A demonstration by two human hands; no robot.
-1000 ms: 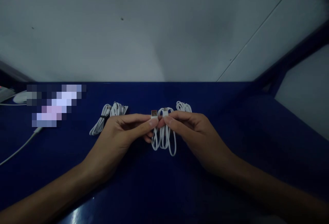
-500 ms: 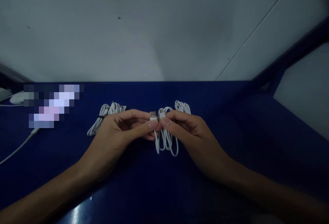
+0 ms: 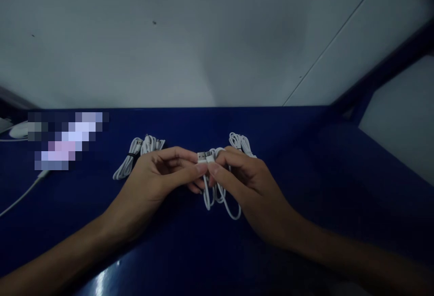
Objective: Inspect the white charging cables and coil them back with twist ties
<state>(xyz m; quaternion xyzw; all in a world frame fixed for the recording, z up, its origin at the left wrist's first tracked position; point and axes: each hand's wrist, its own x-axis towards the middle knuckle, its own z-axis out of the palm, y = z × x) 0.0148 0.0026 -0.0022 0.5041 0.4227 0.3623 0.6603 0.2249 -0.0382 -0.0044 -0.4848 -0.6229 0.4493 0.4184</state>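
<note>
Between my hands hangs a white USB cable (image 3: pixel 222 193) in loose loops. My left hand (image 3: pixel 162 174) pinches its flat USB plug (image 3: pixel 202 156) between thumb and forefinger, metal end up. My right hand (image 3: pixel 246 174) is closed on the other plug (image 3: pixel 210 155), which stands upright right beside the first. The cable's loops drop below my fingertips, and part of them is hidden behind my right hand. Beyond my left hand lies a bundle of white cables (image 3: pixel 126 164) with a black tie. Another coiled white cable (image 3: pixel 241 143) rests just behind my right hand.
A blue table (image 3: pixel 190 250) spreads under my hands, meeting a pale panel (image 3: pixel 176 60) at its back edge. On the left lies a blurred-out bright object (image 3: pixel 73 140) with a white cord (image 3: pixel 22 200) running from it, and a white rounded item (image 3: pixel 19 130).
The two plugs have come closer together, now side by side with their ends about level. The cable's right loop hangs lower and further right. Both hands keep their pinch.
</note>
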